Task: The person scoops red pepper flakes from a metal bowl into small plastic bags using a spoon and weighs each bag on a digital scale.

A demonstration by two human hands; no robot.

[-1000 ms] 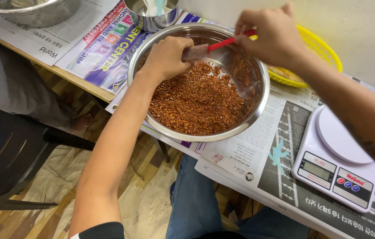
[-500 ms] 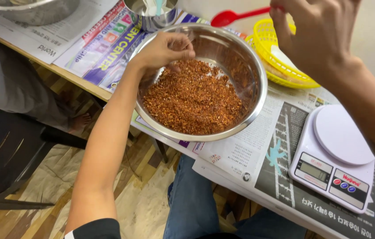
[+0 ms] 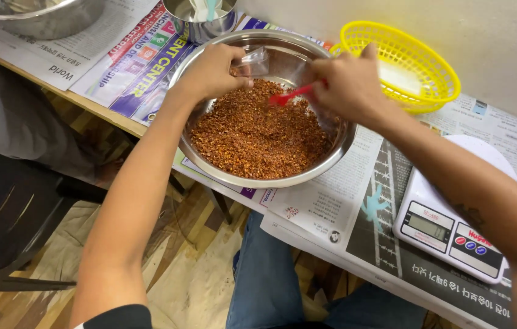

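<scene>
A steel bowl (image 3: pixel 325 159) on the newspaper-covered table holds reddish-brown crushed flakes (image 3: pixel 258 137). My left hand (image 3: pixel 210 70) hovers over the bowl's far left side and pinches a small clear plastic bag (image 3: pixel 252 62). My right hand (image 3: pixel 350 85) is over the bowl's right side, gripping a red plastic spoon (image 3: pixel 286 96) whose scoop end points left and dips into the flakes, just below the bag.
A yellow plastic basket (image 3: pixel 420 61) stands behind the bowl at the right. A white digital kitchen scale (image 3: pixel 447 225) lies at the right front. A steel cup (image 3: pixel 200 18) and a larger steel bowl (image 3: pixel 33 15) sit at the back left. A black chair (image 3: pixel 8 213) is at the left.
My right hand came down from above the basket and brought the red spoon back into the flakes. My left hand still holds the bag over the bowl.
</scene>
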